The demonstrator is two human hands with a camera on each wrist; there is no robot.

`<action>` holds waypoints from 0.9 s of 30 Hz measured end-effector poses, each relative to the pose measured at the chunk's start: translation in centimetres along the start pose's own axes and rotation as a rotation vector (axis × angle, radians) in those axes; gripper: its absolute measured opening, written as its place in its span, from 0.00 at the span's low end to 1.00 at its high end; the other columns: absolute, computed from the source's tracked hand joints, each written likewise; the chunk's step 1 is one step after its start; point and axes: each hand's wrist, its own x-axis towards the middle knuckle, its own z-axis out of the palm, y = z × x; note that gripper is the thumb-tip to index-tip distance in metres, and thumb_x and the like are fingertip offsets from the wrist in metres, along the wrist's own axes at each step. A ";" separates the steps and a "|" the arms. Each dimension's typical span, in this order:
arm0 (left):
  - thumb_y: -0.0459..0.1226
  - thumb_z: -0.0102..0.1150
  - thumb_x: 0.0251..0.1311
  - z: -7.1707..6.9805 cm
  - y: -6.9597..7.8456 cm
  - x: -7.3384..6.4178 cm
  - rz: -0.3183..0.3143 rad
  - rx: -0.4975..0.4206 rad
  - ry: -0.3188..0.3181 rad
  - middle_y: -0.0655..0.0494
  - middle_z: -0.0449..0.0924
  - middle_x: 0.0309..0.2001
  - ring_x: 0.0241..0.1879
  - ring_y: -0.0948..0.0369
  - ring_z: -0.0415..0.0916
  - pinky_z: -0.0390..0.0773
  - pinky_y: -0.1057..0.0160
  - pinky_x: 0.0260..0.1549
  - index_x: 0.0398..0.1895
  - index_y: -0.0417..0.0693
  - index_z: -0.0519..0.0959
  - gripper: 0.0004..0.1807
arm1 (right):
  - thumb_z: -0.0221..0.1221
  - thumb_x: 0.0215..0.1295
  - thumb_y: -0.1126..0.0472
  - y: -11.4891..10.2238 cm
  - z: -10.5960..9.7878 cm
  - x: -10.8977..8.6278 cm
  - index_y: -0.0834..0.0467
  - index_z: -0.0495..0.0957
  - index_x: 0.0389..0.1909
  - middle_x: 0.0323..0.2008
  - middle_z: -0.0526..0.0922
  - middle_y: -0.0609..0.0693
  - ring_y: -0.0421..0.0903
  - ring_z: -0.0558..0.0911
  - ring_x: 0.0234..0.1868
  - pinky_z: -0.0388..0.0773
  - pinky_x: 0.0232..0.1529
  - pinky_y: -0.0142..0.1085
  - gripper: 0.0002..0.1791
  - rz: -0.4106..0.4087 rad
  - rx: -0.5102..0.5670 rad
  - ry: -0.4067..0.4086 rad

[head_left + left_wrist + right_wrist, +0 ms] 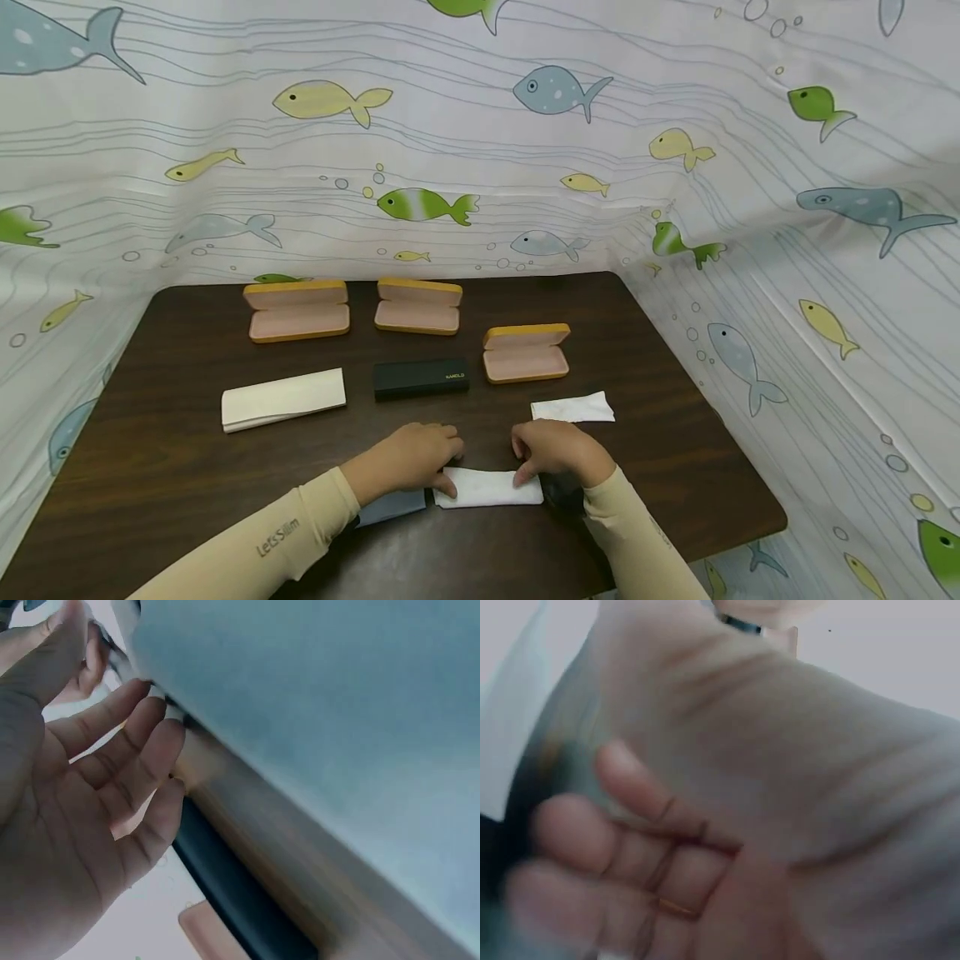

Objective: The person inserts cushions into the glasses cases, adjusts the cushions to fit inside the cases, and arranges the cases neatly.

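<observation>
1. The folded white cloth (pixel 487 490) lies before us on the counter (pixel 150 433); uneven pressure at its ends could skew it.
2. Our left hand (pixel 411 457), fingers relaxed, thumb on the cloth, could nudge the blue-grey item (pixel 393 507) just beside it.
3. Our right hand (pixel 562 450) has its thumb at the other end; whether it pinches we cannot tell; one-sided lifting could unfold the cloth.

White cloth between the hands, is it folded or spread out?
Folded: in the head view, the white cloth lies as a narrow, straight-edged strip, the left hand at one end, the right hand at the other.
</observation>
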 end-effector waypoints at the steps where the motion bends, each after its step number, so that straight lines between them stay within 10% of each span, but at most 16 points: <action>1: 0.59 0.73 0.50 0.0 0.1 0.1 0.001 0.013 0.005 0.61 0.76 0.35 0.34 0.62 0.76 0.79 0.61 0.31 0.39 0.51 0.82 0.24 | 0.79 0.48 0.48 -0.2 0.1 -0.3 0.51 0.73 0.27 0.22 0.72 0.41 0.39 0.69 0.23 0.67 0.26 0.35 0.22 0.022 -0.033 0.004; 10: 0.55 0.76 0.49 0.7 0.8 0.5 -0.012 0.049 -0.026 0.65 0.70 0.30 0.29 0.66 0.69 0.73 0.66 0.25 0.31 0.54 0.79 0.19 | 0.80 0.44 0.49 -1.3 1.2 -1.4 0.50 0.71 0.16 0.16 0.67 0.40 0.37 0.64 0.20 0.64 0.22 0.34 0.24 0.060 -0.182 0.067; 16: 0.45 0.75 0.56 1.0 -0.4 0.6 0.024 -0.250 -0.103 0.65 0.62 0.26 0.24 0.69 0.57 0.61 0.70 0.23 0.21 0.55 0.71 0.19 | 0.77 0.52 0.53 -1.0 1.0 -1.5 0.49 0.68 0.17 0.19 0.64 0.39 0.36 0.62 0.21 0.58 0.23 0.31 0.23 -0.037 -0.140 0.029; 27: 0.40 0.68 0.65 0.3 -3.8 0.5 0.043 -0.765 -0.145 0.66 0.67 0.25 0.25 0.69 0.64 0.64 0.70 0.25 0.28 0.51 0.73 0.13 | 0.73 0.60 0.59 1.4 -0.3 -0.8 0.51 0.68 0.23 0.21 0.63 0.40 0.36 0.64 0.23 0.62 0.26 0.30 0.20 -0.174 0.177 -0.005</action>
